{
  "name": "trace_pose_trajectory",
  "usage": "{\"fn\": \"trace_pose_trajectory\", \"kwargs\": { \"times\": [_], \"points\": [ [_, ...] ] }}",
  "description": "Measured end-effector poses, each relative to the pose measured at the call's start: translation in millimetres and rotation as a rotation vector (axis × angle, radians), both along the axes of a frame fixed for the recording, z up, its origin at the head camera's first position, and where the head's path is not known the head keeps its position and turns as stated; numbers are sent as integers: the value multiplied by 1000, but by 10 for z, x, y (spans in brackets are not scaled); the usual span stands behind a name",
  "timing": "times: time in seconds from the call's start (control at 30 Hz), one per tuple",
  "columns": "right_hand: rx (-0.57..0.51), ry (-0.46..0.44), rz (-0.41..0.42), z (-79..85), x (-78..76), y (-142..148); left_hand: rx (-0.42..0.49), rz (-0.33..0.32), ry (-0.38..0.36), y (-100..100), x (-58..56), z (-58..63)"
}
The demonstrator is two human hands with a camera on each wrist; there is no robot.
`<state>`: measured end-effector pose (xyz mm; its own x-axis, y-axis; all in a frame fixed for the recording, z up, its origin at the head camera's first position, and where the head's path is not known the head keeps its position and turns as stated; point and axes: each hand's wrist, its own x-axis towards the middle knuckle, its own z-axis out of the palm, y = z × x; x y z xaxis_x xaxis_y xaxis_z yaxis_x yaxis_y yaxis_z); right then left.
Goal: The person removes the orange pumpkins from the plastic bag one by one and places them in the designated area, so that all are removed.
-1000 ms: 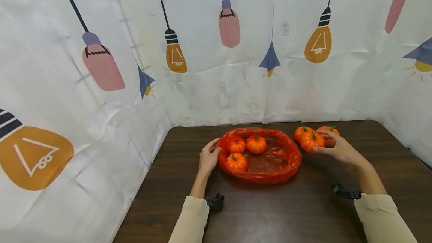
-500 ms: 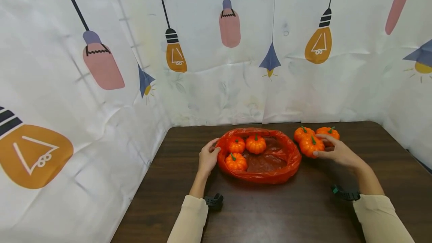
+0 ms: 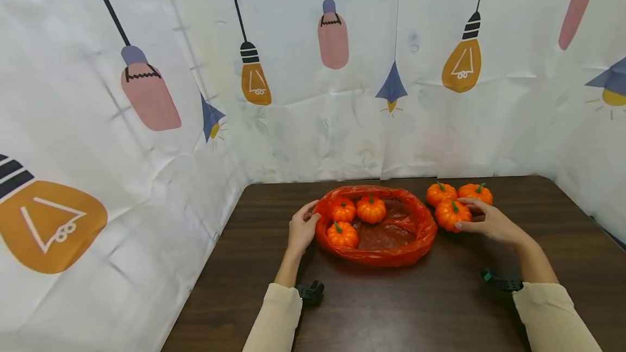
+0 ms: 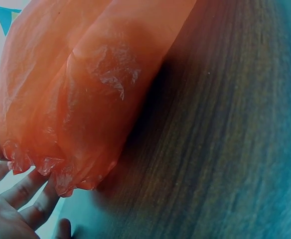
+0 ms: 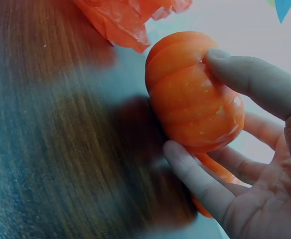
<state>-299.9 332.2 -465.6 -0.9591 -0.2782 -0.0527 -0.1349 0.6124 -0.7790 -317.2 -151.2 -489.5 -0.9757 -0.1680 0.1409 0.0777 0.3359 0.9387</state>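
Observation:
On the table sits a red plastic bag (image 3: 376,257), its mouth spread wide. Three small orange pumpkins lie inside it toward the left, one of them the front pumpkin (image 3: 342,234). The left hand (image 3: 302,228) holds the bag's left rim; in the left wrist view its fingers (image 4: 25,190) lie at the crinkled edge. Right of the bag, the right hand (image 3: 491,222) grips an orange pumpkin (image 3: 451,216) between thumb and fingers. The right wrist view shows the thumb on one side of this pumpkin (image 5: 193,97) and fingers on the other.
Two more pumpkins, a left one (image 3: 441,194) and a right one (image 3: 476,193), stand behind the gripped pumpkin near the back edge of the dark wooden table (image 3: 391,308). A white curtain (image 3: 313,140) printed with lamps hangs behind the table and along its left side.
The right hand has brought its pumpkin slightly nearer to the person and lower, away from the two behind it. The left hand and the bag have hardly moved.

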Motion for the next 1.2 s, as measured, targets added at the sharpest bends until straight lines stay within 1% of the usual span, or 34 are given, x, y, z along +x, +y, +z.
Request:
{"fn": "trace_pose_trajectory", "kwargs": {
  "times": [0.3, 0.5, 0.7, 0.9, 1.2],
  "points": [
    [26, 16, 6, -68, -11, -13, 6, -5, -5, 11, 29, -3],
    [39, 31, 10, -65, -37, -38, 3, -1, -1, 16, 9, -9],
    [28, 11, 6, -92, -54, -45, -1, -2, 5, 17, -5, -7],
    [22, 14, 2, -90, -42, -41, 6, -6, 4, 17, 6, 4],
    [-1, 6, -3, -111, -36, -26, -9, -8, 12, 5, 10, -3]
  ]
}}
